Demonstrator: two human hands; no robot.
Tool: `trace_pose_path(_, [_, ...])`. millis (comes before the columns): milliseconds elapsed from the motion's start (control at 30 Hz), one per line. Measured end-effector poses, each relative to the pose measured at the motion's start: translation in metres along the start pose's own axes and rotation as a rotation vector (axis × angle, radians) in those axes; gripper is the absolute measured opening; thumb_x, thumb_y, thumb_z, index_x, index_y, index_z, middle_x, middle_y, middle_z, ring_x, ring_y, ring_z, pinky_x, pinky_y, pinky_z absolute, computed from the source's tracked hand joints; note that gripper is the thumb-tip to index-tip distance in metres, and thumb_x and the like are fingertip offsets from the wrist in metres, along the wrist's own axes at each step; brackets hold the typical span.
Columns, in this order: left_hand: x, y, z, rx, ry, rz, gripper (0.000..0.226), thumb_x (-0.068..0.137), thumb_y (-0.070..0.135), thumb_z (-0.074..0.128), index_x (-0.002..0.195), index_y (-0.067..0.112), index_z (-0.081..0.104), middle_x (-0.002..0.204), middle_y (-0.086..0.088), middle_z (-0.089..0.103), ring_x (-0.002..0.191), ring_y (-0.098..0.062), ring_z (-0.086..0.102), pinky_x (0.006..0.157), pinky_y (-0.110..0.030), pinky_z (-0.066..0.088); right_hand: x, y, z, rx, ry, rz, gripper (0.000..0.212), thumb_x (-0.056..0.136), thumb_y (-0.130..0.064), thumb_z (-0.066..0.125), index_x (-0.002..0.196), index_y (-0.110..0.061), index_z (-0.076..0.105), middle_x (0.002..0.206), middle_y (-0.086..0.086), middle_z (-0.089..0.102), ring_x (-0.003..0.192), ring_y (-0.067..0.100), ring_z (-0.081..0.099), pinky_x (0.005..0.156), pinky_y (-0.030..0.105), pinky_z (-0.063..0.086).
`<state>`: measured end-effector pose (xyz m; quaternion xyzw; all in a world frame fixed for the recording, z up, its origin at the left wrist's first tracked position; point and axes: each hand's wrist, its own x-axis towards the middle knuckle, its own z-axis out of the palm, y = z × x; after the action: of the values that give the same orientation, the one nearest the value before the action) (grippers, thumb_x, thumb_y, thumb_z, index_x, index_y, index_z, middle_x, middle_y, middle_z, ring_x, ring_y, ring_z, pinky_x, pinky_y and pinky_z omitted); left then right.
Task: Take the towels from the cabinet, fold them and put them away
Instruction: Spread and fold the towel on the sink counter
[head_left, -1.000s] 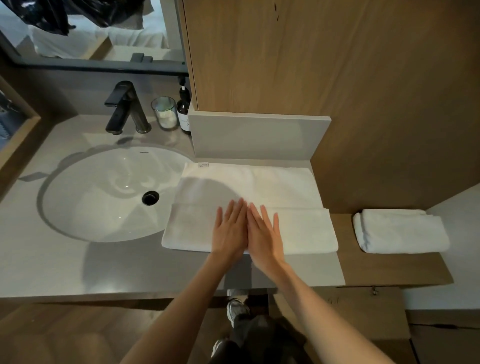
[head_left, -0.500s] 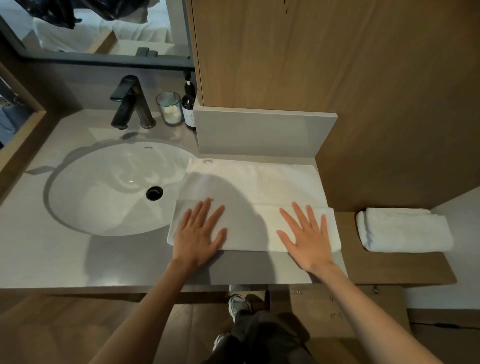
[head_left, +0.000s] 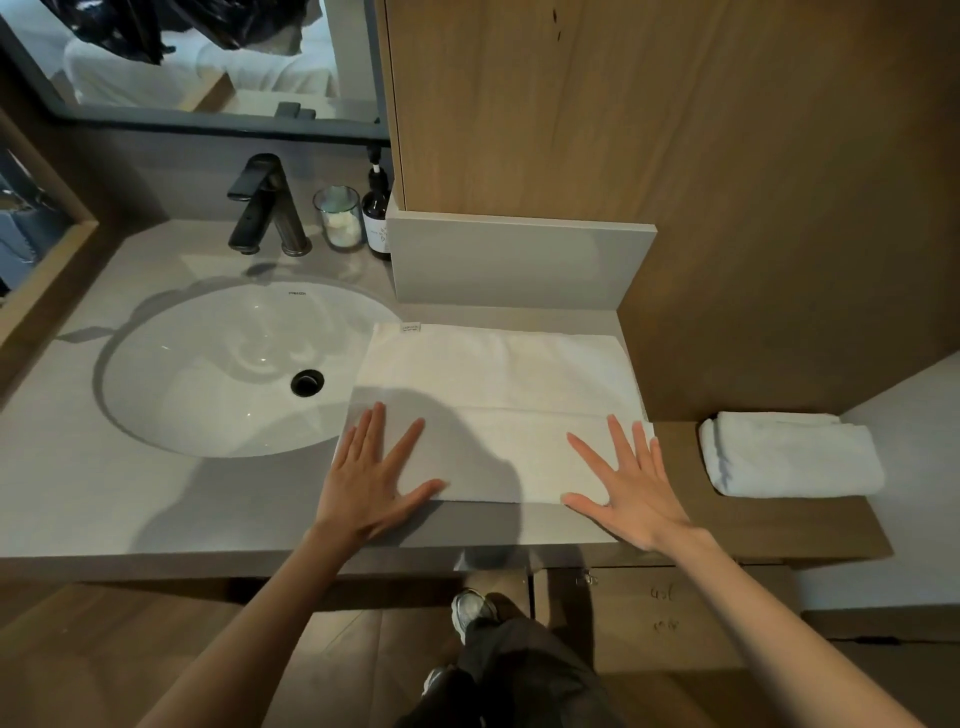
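Note:
A white towel (head_left: 498, 384) lies flat on the grey counter (head_left: 78, 493), to the right of the sink, with its near strip folded over. My left hand (head_left: 371, 478) rests flat, fingers spread, on the fold's left end. My right hand (head_left: 631, 483) presses flat on the fold's right end, fingers spread. A second white towel (head_left: 789, 454), folded, sits on the wooden shelf (head_left: 779, 525) to the right.
A round white sink (head_left: 208, 374) with a dark tap (head_left: 265, 208) takes up the counter's left side. A glass jar (head_left: 340, 218) and a dark pump bottle (head_left: 376, 213) stand behind it. A wooden cabinet (head_left: 623, 130) rises behind the towel.
My hands started side by side at the middle of the fold and have slid apart along it, left hand to the left end, right hand to the right end.

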<state>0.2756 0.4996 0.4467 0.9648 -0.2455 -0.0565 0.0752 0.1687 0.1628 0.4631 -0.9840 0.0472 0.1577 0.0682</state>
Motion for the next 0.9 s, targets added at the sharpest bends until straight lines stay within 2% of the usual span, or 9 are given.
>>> trace_pose_path(233, [-0.047, 0.002, 0.002, 0.023, -0.014, 0.075, 0.101, 0.071, 0.094, 0.016, 0.150, 0.038, -0.013, 0.154, -0.017, -0.028, 0.144, -0.032, -0.024, 0.118, -0.045, -0.007, -0.031, -0.005, 0.012, -0.016, -0.017, -0.050, 0.099, 0.068, -0.094, 0.032, 0.141, -0.056, -0.023, 0.150, 0.001, -0.043, 0.135, 0.034, -0.043, 0.114, 0.051, -0.019])
trace_pose_path(333, [-0.061, 0.000, 0.003, 0.108, -0.045, 0.113, 0.108, 0.070, 0.091, 0.036, 0.151, 0.036, -0.012, 0.155, -0.025, -0.020, 0.144, -0.040, -0.017, 0.119, -0.050, 0.002, -0.044, -0.007, 0.017, -0.073, 0.004, -0.058, 0.103, 0.072, -0.085, 0.045, 0.142, -0.054, -0.023, 0.151, 0.003, -0.041, 0.137, 0.036, -0.039, 0.117, 0.053, -0.013])
trace_pose_path(400, [-0.069, -0.004, 0.004, 0.134, -0.020, 0.136, 0.113, 0.068, 0.072, 0.066, 0.153, 0.034, 0.002, 0.156, -0.030, 0.002, 0.144, -0.046, 0.004, 0.115, -0.055, 0.018, -0.052, -0.007, 0.021, -0.082, 0.028, -0.056, 0.100, 0.083, -0.065, 0.058, 0.141, -0.055, -0.023, 0.154, 0.002, -0.035, 0.139, 0.034, -0.035, 0.119, 0.052, -0.008])
trace_pose_path(467, [-0.077, -0.008, 0.004, 0.107, 0.035, 0.147, 0.109, 0.066, 0.039, 0.085, 0.152, 0.031, 0.019, 0.151, -0.030, 0.022, 0.139, -0.047, 0.025, 0.109, -0.053, 0.027, -0.061, -0.004, 0.022, -0.048, 0.050, -0.054, 0.098, 0.092, -0.034, 0.063, 0.141, -0.058, -0.019, 0.157, -0.002, -0.029, 0.142, 0.029, -0.030, 0.119, 0.047, -0.007])
trace_pose_path(567, [-0.085, -0.014, -0.003, 0.045, 0.071, 0.173, 0.099, 0.069, 0.005, 0.082, 0.148, 0.033, 0.029, 0.148, -0.028, 0.031, 0.134, -0.045, 0.037, 0.100, -0.052, 0.038, -0.071, 0.002, 0.017, 0.052, 0.046, -0.078, 0.090, 0.096, -0.016, 0.056, 0.141, -0.061, -0.007, 0.157, -0.009, -0.023, 0.145, 0.019, -0.023, 0.118, 0.040, -0.003])
trace_pose_path(667, [-0.088, -0.022, -0.012, -0.016, 0.021, 0.169, 0.088, 0.080, -0.001, 0.071, 0.146, 0.040, 0.029, 0.150, -0.022, 0.034, 0.133, -0.039, 0.041, 0.099, -0.050, 0.045, -0.075, 0.008, 0.008, 0.220, 0.029, -0.091, 0.072, 0.099, -0.017, 0.050, 0.136, -0.065, 0.011, 0.156, -0.017, -0.009, 0.145, 0.009, -0.013, 0.120, 0.038, -0.001])
trace_pose_path(767, [-0.087, -0.032, -0.021, -0.180, 0.026, 0.142, 0.060, 0.089, 0.001, 0.062, 0.139, 0.032, 0.048, 0.149, -0.012, 0.040, 0.132, -0.031, 0.044, 0.102, -0.046, 0.043, -0.076, 0.012, 0.000, 0.437, 0.073, -0.053, 0.047, 0.101, -0.024, 0.047, 0.129, -0.059, 0.037, 0.152, -0.018, 0.021, 0.144, 0.005, 0.010, 0.120, 0.037, 0.003])
trace_pose_path(833, [-0.082, -0.034, -0.034, -0.294, 0.075, 0.139, 0.040, 0.091, 0.006, 0.059, 0.125, 0.026, 0.062, 0.135, -0.002, 0.055, 0.119, -0.022, 0.057, 0.095, -0.037, 0.047, -0.077, 0.012, -0.003, 0.595, 0.186, 0.021, 0.030, 0.099, -0.029, 0.049, 0.123, -0.046, 0.052, 0.138, -0.012, 0.051, 0.135, 0.014, 0.039, 0.119, 0.043, 0.015])
trace_pose_path(900, [-0.074, -0.030, -0.054, -0.477, -0.004, -0.003, 0.025, 0.094, 0.019, 0.054, 0.105, 0.041, 0.062, 0.114, 0.011, 0.063, 0.101, -0.010, 0.058, 0.083, -0.024, 0.046, -0.076, 0.010, -0.008, 0.768, 0.321, 0.104, 0.024, 0.096, -0.026, 0.055, 0.119, -0.032, 0.058, 0.113, -0.007, 0.064, 0.109, 0.014, 0.058, 0.104, 0.038, 0.043])
